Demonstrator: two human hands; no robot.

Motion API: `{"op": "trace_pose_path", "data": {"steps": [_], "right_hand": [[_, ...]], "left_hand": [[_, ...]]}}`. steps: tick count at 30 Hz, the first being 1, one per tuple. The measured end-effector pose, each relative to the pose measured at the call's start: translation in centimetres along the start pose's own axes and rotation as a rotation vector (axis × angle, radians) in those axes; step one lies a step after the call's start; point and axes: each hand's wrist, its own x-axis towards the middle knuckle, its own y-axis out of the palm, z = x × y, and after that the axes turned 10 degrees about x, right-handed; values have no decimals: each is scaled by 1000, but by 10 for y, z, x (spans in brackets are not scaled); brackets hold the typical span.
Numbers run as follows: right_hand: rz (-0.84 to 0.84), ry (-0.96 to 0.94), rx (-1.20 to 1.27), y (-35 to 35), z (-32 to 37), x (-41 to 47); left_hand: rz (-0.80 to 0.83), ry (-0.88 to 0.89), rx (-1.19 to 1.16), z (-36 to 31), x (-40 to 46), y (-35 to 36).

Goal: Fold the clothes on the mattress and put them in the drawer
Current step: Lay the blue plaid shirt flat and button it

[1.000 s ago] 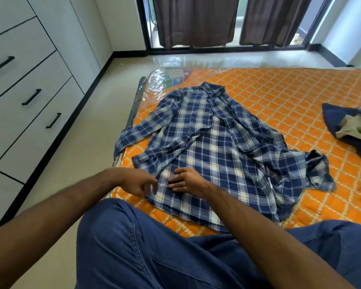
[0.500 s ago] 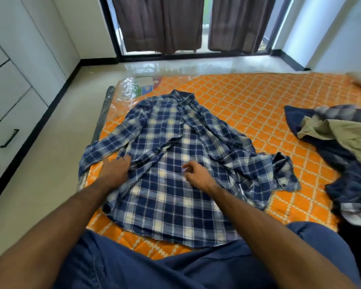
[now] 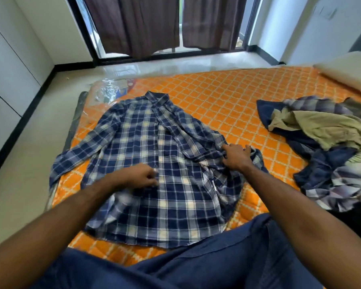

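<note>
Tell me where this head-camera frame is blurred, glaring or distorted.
Head view: motion blur smears the left hand and the plaid shirt hem beside it; window glare shines on the floor and the plastic wrap; the wide lens bends the walls.

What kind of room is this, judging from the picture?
Most likely a bedroom: an orange quilted mattress lies on the floor with a pillow at its far corner, clothes are spread on it, and brown curtains hang at a tall window.

Head view: worn on the person's head, looking forward and down, close over the mattress (image 3: pixel 227 94).
Faces: toward the curtains (image 3: pixel 133 24).
Shared views: only one.
</note>
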Motion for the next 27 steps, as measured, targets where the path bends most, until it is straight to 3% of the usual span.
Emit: {"op": "trace_pose_path", "data": {"steps": [3, 5, 8, 11, 15, 17, 19, 22, 23, 26, 27], "right_hand": [[35, -39, 114, 1, -8, 1], [115, -38, 190, 1, -12, 4], [184, -16, 130, 1, -13, 8], [88, -37, -1, -5, -10, 5], [-76, -317, -273, -28, 11, -15], [102, -345, -148, -40, 35, -33], [359, -298, 123, -41, 64, -51], [526, -353, 538, -27, 113, -84], [661, -367, 680, -20, 128, -95], [1255, -405, 858, -1, 151, -116], [1349, -422, 844, 3, 150, -117]], "left_hand": [[341, 11, -523, -24, 7, 31], [375, -20, -713, -31, 9, 45], [77, -68, -803, -31, 9, 48], [-222, -131, -687, -16, 13, 53], [-264, -167, -766, -16, 16, 47], [-229, -203, -943, -28, 17, 38], [-166, -249, -1180, -38, 19, 36], [-90, -228, -1576, -51, 21, 34], [-106, -232, -1623, -56, 21, 32], [-303, -374, -1353, -54, 29, 31], [-361, -424, -1218, -44, 31, 36]]}}
